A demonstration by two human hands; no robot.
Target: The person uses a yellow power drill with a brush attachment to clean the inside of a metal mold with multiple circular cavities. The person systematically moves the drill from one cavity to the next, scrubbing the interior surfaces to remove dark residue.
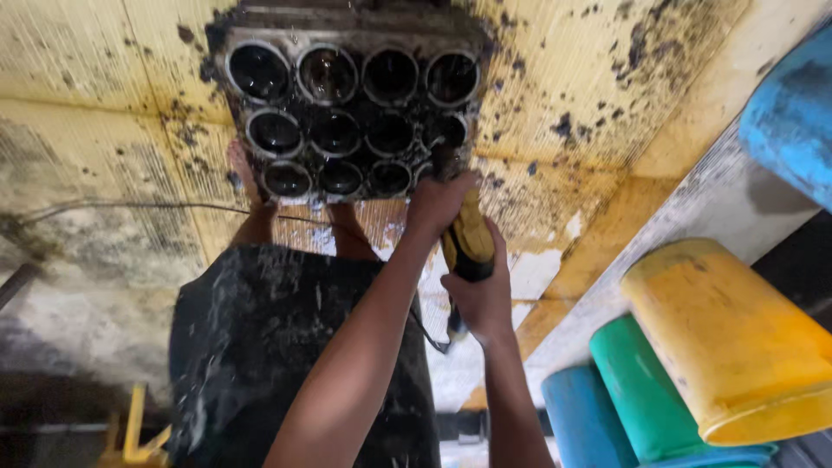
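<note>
My right hand (478, 299) is gripping the yellow spray gun (469, 245), fingers clenched around it. My left hand (439, 201) is wrapping its front, pressing against the grimy engine block (347, 104) lying far on the wet floor (104, 130).

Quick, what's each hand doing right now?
Left hand: closed around the top of the yellow-handled tool, against the engine block.
Right hand: closed on the tool's handle.

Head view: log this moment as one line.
left hand: grips tool top | right hand: holds yellow-handled tool | tool at grimy multi-bore metal block | floor: yellow, stained
</note>
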